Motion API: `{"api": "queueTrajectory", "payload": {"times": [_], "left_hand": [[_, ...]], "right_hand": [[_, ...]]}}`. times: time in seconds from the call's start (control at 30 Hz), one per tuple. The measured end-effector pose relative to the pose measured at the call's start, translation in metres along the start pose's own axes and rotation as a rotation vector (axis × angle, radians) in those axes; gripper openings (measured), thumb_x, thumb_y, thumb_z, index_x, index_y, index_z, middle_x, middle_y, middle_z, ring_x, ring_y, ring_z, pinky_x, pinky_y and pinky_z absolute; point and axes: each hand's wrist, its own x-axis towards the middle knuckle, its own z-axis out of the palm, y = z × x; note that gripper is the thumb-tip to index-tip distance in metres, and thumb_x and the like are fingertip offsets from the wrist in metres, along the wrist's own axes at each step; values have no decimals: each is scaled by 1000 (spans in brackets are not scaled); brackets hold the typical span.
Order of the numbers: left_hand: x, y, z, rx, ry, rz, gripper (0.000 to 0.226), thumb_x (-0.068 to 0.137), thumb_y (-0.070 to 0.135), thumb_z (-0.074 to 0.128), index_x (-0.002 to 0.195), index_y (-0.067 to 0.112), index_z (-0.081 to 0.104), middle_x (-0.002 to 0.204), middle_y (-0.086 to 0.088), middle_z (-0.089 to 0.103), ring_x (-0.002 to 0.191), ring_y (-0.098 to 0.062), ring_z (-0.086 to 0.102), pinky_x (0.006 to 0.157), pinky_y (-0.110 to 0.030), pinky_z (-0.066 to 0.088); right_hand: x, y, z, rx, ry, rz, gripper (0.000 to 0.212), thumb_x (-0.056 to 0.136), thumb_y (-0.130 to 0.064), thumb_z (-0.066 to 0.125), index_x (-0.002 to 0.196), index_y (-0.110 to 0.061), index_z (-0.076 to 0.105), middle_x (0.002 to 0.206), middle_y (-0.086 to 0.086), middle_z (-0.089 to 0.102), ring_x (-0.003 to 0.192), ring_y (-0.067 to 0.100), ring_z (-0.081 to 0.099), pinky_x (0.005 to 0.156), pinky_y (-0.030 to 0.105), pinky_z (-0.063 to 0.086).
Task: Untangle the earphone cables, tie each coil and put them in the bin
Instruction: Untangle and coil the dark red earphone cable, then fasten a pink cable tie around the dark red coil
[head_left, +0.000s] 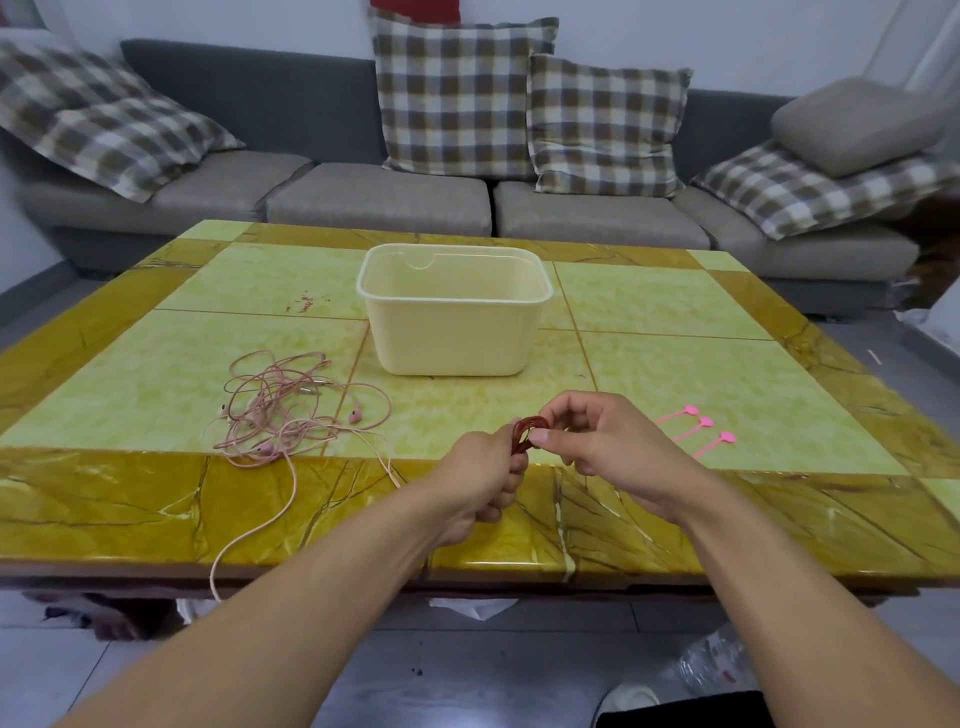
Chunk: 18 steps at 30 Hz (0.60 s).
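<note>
A dark red earphone cable coil (527, 431) sits between my two hands above the table's near edge. My left hand (480, 480) grips the coil's lower part in a fist. My right hand (592, 439) pinches its top with thumb and forefinger. A tangle of pink earphone cables (291, 410) lies on the table to the left, one strand hanging over the front edge. Three pink cable ties (696, 431) lie to the right of my hands. The cream plastic bin (452, 340) stands in the middle of the table with nothing seen inside.
The table (675, 364) has green and amber marble-pattern tiles. A grey sofa (384, 197) with checked cushions runs behind it. On the floor near my feet lie a crumpled clear plastic bag (711, 660) and a white shoe (626, 699).
</note>
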Motion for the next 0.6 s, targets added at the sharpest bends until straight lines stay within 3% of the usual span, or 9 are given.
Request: {"api": "queueTrajectory", "payload": {"times": [0.13,0.2,0.3,0.5,0.6], "left_hand": [[-1,1,3,34,-31,31,49,106,42,36,60,23,36,53,6,28,44,-11,21,44,-24,12],[-2,1,4,54,-41,48,50,106,42,35,60,22,36,53,6,28,45,-11,22,44,-24,14],[-1,1,5,131,-6,132,53,103,47,42,58,20,44,49,7,34,43,-13,27,43,-24,21],[3,-1,12,348,131,311,59,104,47,46,53,18,55,46,2,50,47,-19,45,57,-30,38],[4,1,13,357,94,274,55,104,45,46,58,16,56,46,1,49,45,-16,46,46,-21,34]], "right_hand": [[-3,-2,-1,13,19,-94,22,82,-16,83,101,-17,72,83,2,73,68,9,59,61,19,45],[-4,-3,0,28,72,-112,16,81,-16,84,92,-10,76,76,6,73,63,9,61,59,20,48],[-4,-1,-2,55,141,-17,17,80,-16,85,85,-3,75,69,7,73,59,15,66,58,23,54],[-8,4,-8,54,185,79,11,88,-8,77,84,-2,69,73,12,74,60,23,71,65,33,61],[-10,10,-10,15,221,54,10,92,-5,73,86,-5,65,78,15,74,63,23,73,74,39,62]]}}
